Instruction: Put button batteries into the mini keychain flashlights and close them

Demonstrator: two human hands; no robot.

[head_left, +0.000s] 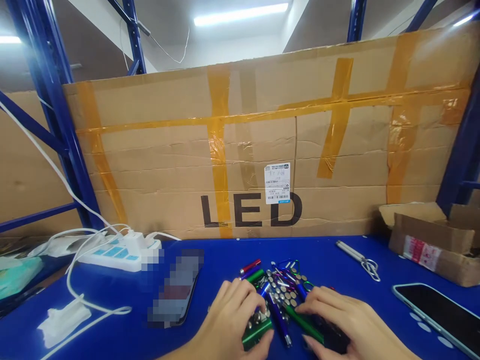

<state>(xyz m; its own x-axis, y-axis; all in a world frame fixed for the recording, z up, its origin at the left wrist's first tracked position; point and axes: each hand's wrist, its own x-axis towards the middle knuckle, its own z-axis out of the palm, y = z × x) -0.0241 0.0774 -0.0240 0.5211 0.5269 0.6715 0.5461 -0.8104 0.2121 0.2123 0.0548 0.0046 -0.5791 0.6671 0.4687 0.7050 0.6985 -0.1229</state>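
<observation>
One short green tube [258, 334] lay within the bent left hand [236, 317], one longer green tube [305, 325] against the part-open right hand [347, 317]; whether either gripped, I couldn't tell. Button cells [282, 290] lay just beyond on the blue tabletop [223, 257], before LED-printed cardboard [168, 175].

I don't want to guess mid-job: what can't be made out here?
Head view:
Whether the left hand grips the green tube: contact hidden by the hand.
What lies beneath the right hand: hidden by it, shadowed.
Count of the small metal parts: too small, overlapping.
Fine print on the white label: too small.
One end of the pale-edged phone: cut off by the right edge.
</observation>
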